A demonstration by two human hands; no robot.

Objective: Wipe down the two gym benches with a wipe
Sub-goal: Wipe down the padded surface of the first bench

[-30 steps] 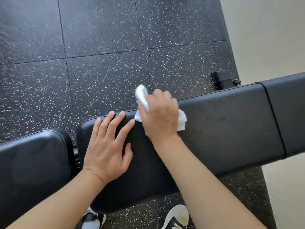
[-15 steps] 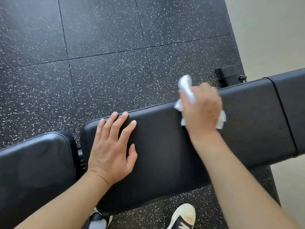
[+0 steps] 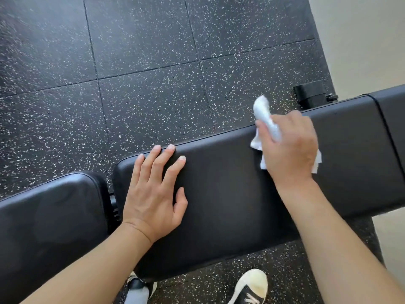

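**Head view: wipe on the long bench pad**

Leftmost, a black seat pad (image 3: 50, 216) sits just beside the long bench pad (image 3: 230, 194). On that pad's near end the left hand (image 3: 153, 194) lies flat, fingers straight and spread. Further right, the right hand (image 3: 289, 145) grips a crumpled white wipe (image 3: 263, 115) against the pad's far edge. Below, a white-toed shoe (image 3: 252, 286) stands on the speckled floor (image 3: 153, 62).

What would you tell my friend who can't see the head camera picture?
A person's right hand rubs a white wipe on a black padded gym bench, while the left hand rests flat on it. Speckled black floor lies below.
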